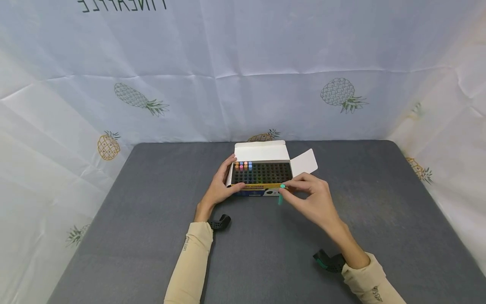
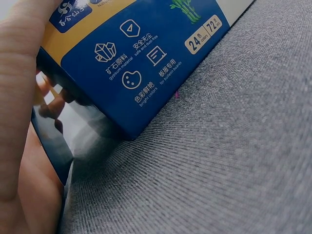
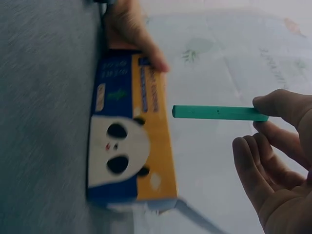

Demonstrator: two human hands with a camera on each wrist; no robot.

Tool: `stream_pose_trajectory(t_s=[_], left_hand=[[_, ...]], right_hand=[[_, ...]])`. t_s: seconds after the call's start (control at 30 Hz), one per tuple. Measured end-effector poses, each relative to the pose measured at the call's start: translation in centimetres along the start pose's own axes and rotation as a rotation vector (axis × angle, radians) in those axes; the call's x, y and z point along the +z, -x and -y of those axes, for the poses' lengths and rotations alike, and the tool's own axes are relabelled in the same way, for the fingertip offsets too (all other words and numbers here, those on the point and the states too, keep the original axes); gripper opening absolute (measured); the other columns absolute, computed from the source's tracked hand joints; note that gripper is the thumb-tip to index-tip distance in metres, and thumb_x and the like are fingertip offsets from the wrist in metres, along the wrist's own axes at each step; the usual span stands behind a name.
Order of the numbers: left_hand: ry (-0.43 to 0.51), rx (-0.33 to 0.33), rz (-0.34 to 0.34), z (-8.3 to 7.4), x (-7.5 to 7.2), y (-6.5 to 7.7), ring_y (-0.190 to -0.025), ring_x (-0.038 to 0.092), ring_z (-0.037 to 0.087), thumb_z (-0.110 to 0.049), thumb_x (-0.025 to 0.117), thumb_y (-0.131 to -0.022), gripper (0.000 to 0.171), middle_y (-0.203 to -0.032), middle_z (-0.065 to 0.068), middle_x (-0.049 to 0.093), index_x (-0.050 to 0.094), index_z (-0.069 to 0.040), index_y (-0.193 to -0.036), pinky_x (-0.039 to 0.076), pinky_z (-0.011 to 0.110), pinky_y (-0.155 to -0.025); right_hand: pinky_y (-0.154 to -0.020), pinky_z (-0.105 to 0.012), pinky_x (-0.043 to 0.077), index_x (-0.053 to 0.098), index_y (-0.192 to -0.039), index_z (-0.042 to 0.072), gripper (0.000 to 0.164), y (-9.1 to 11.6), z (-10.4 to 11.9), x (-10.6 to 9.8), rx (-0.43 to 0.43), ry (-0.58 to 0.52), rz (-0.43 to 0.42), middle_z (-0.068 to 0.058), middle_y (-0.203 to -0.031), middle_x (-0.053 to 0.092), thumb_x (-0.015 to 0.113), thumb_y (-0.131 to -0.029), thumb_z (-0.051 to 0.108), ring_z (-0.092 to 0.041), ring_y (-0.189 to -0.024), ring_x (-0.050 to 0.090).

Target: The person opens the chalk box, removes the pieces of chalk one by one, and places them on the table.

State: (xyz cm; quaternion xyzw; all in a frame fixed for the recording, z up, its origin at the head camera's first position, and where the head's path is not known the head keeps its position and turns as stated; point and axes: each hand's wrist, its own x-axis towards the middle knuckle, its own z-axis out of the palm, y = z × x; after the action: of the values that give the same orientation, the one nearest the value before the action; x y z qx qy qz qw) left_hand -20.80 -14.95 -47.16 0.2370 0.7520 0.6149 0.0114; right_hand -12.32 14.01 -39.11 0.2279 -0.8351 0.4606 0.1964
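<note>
A chalk box (image 1: 256, 192) lies open on the table, a black holder with rows of holes (image 1: 265, 173) inside it. Several coloured chalk sticks (image 1: 250, 166) fill holes at the holder's back left. My left hand (image 1: 219, 188) grips the box by its left end, thumb along the front edge. In the left wrist view the blue printed side (image 2: 146, 63) shows beside the thumb. My right hand (image 1: 313, 198) pinches a green chalk stick (image 3: 219, 113) by its top end between thumb and forefinger. The stick hangs down just before the box's front right.
The box's white lid (image 1: 262, 152) stands raised at the back, and a white side flap (image 1: 305, 162) sticks out to the right. Dark grey cloth covers the table (image 1: 159, 202). Behind it hangs a white curtain (image 1: 235, 105) with pineapple prints.
</note>
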Motion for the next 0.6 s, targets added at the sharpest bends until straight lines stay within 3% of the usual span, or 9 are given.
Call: stream_pose_trajectory(t_s=[0.13,0.23,0.4,0.6], left_hand=[[-0.009,0.004,-0.007,1.8,0.1,-0.2,-0.161,0.014,0.029,-0.006,0.078,-0.089,0.089,-0.173,0.010,0.014,0.028,-0.010,-0.161,0.021,0.054,-0.129],[-0.008,0.012,-0.008,2.2,0.1,-0.2,-0.161,0.015,0.026,-0.017,0.080,-0.090,0.087,-0.173,0.005,0.015,0.030,-0.016,-0.161,0.022,0.054,-0.129],[-0.002,0.025,-0.008,2.3,0.1,-0.1,-0.161,0.016,0.025,-0.033,0.081,-0.089,0.088,-0.173,0.004,0.016,0.031,-0.018,-0.160,0.022,0.054,-0.129],[-0.011,0.017,-0.015,2.2,0.0,-0.1,-0.161,0.016,0.026,-0.018,0.080,-0.089,0.088,-0.173,0.006,0.016,0.030,-0.016,-0.161,0.023,0.054,-0.128]], right_hand=[[-0.055,-0.017,0.045,0.083,-0.091,0.011,0.016,0.9,-1.0,-1.2,0.032,0.038,-0.011,0.004,-0.083,0.068,0.083,-0.081,-0.001,0.004,-0.074,0.062],[-0.050,-0.017,0.042,0.083,-0.090,0.010,0.016,1.6,-1.8,-2.3,0.054,0.069,-0.021,0.003,-0.082,0.066,0.083,-0.081,-0.002,0.006,-0.070,0.059],[-0.060,-0.010,0.050,0.082,-0.092,0.007,0.017,2.8,-3.1,-3.9,0.090,0.083,-0.031,-0.002,-0.085,0.067,0.082,-0.081,-0.005,0.010,-0.070,0.064],[-0.068,-0.005,0.051,0.082,-0.092,0.003,0.014,3.6,-4.7,-5.4,0.112,0.142,-0.046,-0.004,-0.085,0.068,0.081,-0.080,-0.006,0.019,-0.078,0.062]])
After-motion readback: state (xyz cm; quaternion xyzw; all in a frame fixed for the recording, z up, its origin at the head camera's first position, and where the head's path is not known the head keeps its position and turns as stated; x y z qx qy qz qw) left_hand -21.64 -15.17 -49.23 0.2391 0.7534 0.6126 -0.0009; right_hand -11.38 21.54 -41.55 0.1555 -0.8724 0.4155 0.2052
